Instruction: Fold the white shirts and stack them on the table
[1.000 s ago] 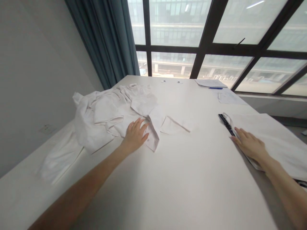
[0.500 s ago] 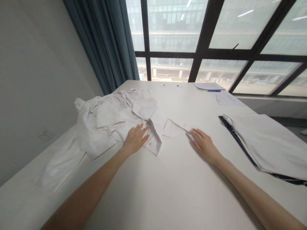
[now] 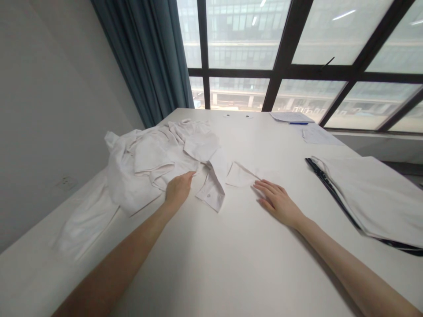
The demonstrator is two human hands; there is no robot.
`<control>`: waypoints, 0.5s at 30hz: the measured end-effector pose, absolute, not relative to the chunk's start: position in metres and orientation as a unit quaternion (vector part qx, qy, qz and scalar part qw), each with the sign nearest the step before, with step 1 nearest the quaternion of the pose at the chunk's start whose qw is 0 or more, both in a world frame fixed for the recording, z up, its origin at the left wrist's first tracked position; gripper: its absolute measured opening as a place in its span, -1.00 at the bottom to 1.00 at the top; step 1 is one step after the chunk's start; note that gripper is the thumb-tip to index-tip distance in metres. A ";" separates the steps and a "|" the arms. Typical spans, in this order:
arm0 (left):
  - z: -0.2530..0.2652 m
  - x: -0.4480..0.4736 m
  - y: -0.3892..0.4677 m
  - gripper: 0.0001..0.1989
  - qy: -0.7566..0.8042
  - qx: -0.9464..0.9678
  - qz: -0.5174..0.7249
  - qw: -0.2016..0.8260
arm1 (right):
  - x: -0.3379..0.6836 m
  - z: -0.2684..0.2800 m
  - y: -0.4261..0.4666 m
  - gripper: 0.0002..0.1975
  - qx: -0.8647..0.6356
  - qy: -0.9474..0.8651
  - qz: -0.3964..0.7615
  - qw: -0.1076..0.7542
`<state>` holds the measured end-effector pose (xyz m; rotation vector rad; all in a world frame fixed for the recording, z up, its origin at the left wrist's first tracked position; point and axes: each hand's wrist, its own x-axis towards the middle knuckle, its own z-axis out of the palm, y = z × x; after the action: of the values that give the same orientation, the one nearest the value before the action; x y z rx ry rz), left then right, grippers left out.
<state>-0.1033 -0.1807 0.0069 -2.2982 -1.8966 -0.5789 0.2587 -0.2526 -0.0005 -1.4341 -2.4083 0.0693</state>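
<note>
Lying lengthwise along the left edge of the desk (image 3: 251, 268), the cloth (image 3: 153, 147) is pinched by the nearer left hand (image 3: 178, 189); a flap (image 3: 239, 176) is touched by the spread right hand (image 3: 278, 202).

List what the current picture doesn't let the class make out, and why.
In the head view:
Left hand: its palm is hidden by the back of the hand.
White garment pile: overlapping folds hide its lower layers.
White cloth at right: cut off by the picture's right edge.
Papers: any writing is too small to read.
</note>
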 end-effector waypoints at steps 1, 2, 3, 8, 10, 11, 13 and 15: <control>0.008 -0.104 -0.181 -0.66 -0.624 -0.755 -0.192 0.058 | 0.258 0.000 -0.253 -0.50 -0.511 -0.846 0.027 0.148; 0.010 -0.103 -0.182 -0.66 -0.622 -0.756 -0.195 0.063 | 0.257 0.000 -0.253 -0.48 -0.519 -0.844 0.028 0.131; 0.011 -0.102 -0.183 -0.66 -0.617 -0.759 -0.198 0.069 | 0.257 0.000 -0.252 -0.46 -0.528 -0.841 0.030 0.117; 0.014 -0.088 -0.197 -0.63 -0.547 -0.803 -0.216 0.098 | 0.258 0.001 -0.225 -0.42 -0.574 -0.812 0.044 0.100; 0.014 -0.080 -0.206 -0.62 -0.468 -0.838 -0.248 0.128 | 0.258 0.005 -0.206 -0.46 -0.597 -0.793 0.046 0.115; 0.014 -0.075 -0.210 -0.63 -0.416 -0.856 -0.271 0.145 | 0.257 0.007 -0.198 -0.49 -0.608 -0.783 0.045 0.124; 0.014 -0.067 -0.219 -0.64 -0.313 -0.880 -0.313 0.171 | 0.251 0.013 -0.186 -0.54 -0.626 -0.764 0.039 0.150; 0.016 -0.061 -0.225 -0.67 -0.233 -0.893 -0.339 0.184 | 0.237 0.018 -0.184 -0.56 -0.630 -0.754 0.036 0.180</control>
<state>-0.0610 -0.2255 0.0156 -2.5171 -0.6571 -0.9551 0.2370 -0.1837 0.0184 -1.7803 -2.1311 0.1005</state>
